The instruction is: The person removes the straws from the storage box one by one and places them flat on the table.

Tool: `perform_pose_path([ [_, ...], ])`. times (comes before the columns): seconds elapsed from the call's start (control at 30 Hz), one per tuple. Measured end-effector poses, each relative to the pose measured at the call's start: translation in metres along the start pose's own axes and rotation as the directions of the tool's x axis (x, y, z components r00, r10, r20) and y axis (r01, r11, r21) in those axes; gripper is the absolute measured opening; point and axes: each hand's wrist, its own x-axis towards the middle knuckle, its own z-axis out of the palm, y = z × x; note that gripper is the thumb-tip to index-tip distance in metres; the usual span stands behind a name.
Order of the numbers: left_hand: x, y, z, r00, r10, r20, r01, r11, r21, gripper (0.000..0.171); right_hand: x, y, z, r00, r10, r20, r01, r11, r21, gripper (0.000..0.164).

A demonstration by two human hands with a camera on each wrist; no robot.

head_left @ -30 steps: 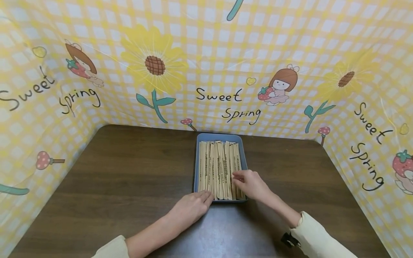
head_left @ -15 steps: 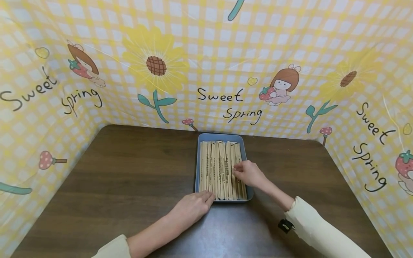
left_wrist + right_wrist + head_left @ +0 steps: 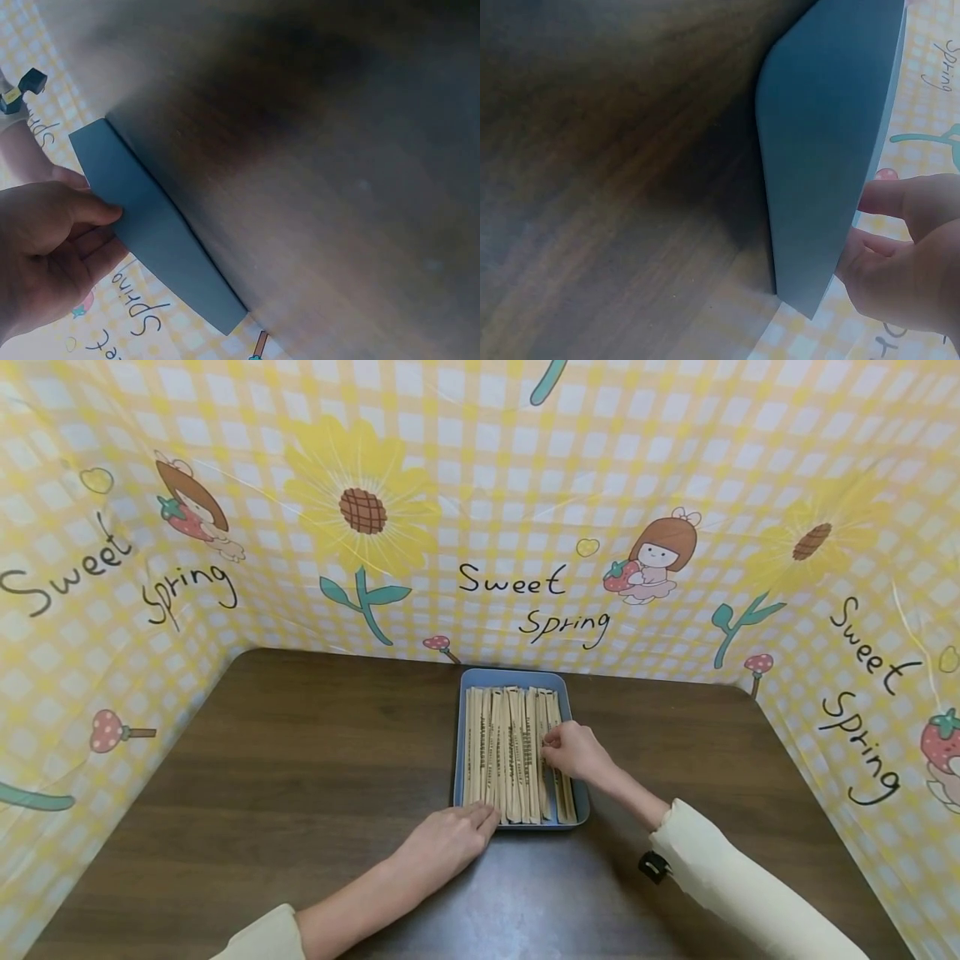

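Observation:
In the head view, a blue rectangular tray holds a row of long, narrow, tan paper-wrapped sticks printed with dark text. My left hand grips its near left corner. The left wrist view shows the thumb on the outer wall of the tray and the other fingers behind the rim. Over the right side of the row, my right hand has thumb and fingertips together on a paper-wrapped stick. From the right wrist view, the tray wall hides those fingertips. A narrow gap shows blue tray floor near them.
Under the tray is a dark brown wooden table. A yellow checked cloth with flowers and lettering stands behind it and along both sides. A black device is strapped by the right sleeve cuff.
My right hand has moved up along the sticks, away from the near edge. A gap has opened between the rightmost sticks and the others. The left hand stays on the tray.

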Motion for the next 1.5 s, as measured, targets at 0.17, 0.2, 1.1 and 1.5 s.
perform_pose_path([
  [0.17,0.000,0.000,-0.001,1.000,-0.005,0.010,0.005,1.000,-0.008,0.036,0.009,0.002,0.002,1.000,0.017,0.003,-0.017,1.000,0.020,0.036],
  [0.2,0.000,0.001,-0.001,1.000,-0.006,0.011,0.006,1.000,-0.008,0.035,0.010,0.002,0.002,1.000,0.026,0.002,-0.026,0.999,0.023,0.031],
  [1.1,0.001,0.001,0.001,1.000,-0.007,-0.006,0.008,1.000,0.009,0.035,0.029,-0.001,0.004,0.988,0.150,0.022,-0.152,0.981,0.121,0.018],
  [1.5,0.003,0.001,0.001,1.000,-0.010,0.018,0.010,1.000,0.008,0.035,0.039,-0.002,0.007,0.986,0.154,0.058,-0.164,0.959,0.232,0.038],
])
